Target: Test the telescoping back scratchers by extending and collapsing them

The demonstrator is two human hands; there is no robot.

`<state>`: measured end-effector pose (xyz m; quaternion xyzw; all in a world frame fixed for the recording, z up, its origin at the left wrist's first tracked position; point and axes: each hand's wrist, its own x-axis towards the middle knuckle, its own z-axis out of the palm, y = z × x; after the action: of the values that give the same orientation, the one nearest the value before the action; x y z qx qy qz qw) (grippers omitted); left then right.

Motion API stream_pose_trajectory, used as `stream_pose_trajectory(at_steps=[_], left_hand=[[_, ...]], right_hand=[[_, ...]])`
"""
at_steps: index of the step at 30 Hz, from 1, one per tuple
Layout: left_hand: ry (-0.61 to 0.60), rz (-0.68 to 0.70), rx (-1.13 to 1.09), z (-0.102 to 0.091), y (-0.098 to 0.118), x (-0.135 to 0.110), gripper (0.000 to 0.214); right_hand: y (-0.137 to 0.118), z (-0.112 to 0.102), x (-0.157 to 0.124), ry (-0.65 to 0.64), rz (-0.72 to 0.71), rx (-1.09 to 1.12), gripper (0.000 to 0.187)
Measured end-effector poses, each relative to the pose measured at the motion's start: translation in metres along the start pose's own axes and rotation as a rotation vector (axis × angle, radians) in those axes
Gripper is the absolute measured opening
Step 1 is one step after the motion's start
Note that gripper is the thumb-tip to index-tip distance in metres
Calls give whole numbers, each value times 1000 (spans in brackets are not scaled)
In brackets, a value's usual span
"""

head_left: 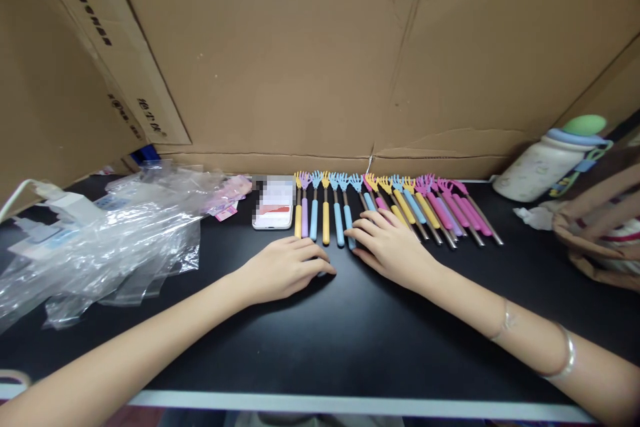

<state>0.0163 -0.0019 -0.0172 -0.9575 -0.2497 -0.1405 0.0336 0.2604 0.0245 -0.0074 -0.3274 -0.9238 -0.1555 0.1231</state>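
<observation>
A row of back scratchers with claw-shaped heads lies on the black table, heads pointing away from me. My left hand rests palm down just in front of the row, fingers loosely bent and thumb apart, with nothing visible in it. With fingers spread, my right hand lies over the handle ends, its fingertips at a blue back scratcher. To the left of that one, a yellow back scratcher and several others lie spaced apart. Beyond my right hand, pink back scratchers and others lie slanted and crowded together.
A phone lies left of the row. Clear plastic bags are heaped at the left, beside a white charger. A bottle leans at the right near a brown bag. Cardboard walls the back.
</observation>
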Motion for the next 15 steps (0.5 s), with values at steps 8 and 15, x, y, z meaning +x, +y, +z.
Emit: stream_pose_trajectory(at_steps=[8, 15], left_hand=[[1, -5, -14, -1, -1, -1, 28], [0, -6, -29, -1, -1, -2, 28]], right_hand=[[34, -10, -4, 55, 107, -48, 31], [55, 8, -15, 28, 124, -114, 37]])
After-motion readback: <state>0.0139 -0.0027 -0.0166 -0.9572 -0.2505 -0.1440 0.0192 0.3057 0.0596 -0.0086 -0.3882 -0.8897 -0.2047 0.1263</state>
